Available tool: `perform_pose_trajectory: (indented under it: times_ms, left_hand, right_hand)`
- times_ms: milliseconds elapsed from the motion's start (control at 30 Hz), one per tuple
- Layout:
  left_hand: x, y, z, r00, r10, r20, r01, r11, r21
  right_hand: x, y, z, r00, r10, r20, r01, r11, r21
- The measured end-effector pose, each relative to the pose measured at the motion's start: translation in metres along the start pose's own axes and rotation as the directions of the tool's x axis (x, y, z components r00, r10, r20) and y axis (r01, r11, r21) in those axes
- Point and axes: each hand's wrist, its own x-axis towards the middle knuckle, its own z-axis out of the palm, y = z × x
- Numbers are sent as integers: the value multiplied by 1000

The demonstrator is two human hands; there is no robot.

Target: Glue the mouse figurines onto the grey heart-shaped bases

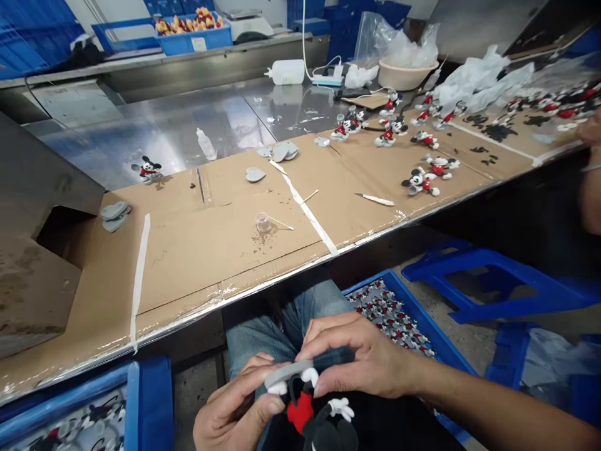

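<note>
Fingers (328,351) of the right hand (361,363) curl down and close on the upper edge of a grey base (287,371), a flat piece pressed against the white shoes of a mouse figurine (314,416) (black body, red shorts, white gloves). The left hand (235,416) closes from below, thumb on the grey base and fingers around the figurine, which is upside down over the lap, just above jeans (277,326) and below the table edge.

Head view, bench: a cardboard-covered table (211,250) carries a small clear glue pot (263,222) with a thin stick (280,223) beside it, loose grey heart-shaped bases (255,175), and a flat white tool (375,199). Finished mouse figurines (422,175) stand in a group well to the right; a single one (149,170) stands at the left on the steel surface. A white squeeze bottle (287,71) lies further back.

Head view, floor level: a blue crate (451,357) at the right knee holds many more figurines, and a second blue crate (145,401) sits at the lower left. A blue stool (493,288) stands to the right. Another person's arm (590,169) shows at the far right edge.
</note>
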Motion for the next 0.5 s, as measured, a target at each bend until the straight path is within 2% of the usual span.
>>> perform_pose_trajectory:
  times_ms: [67,133,233,300,400,500]
  left_hand:
    - [-1,-2,-2,999,30,39,-30,1000,2]
    - [-3,-3,-3,1000,15,19,-15,1000,0]
    - [-8,-4,-3,994,-90,-67,89,996,-16]
    - [-11,-10,-4,973,-204,-106,199,978,-54]
    - [-12,-31,-6,910,-393,-133,376,917,-136]
    - [-13,-55,-9,855,-516,-43,501,845,-186]
  right_hand:
    - [-4,-1,2,1000,-23,-5,23,1000,-8]
    - [-6,-1,3,1000,-31,-4,31,999,-11]
    - [-5,1,5,1000,-24,-10,24,1000,-4]
    - [-3,6,7,1000,8,-21,-8,1000,9]
    - [-5,23,12,988,147,-47,-145,988,43]
    - [-17,53,23,942,333,-52,-325,938,122]
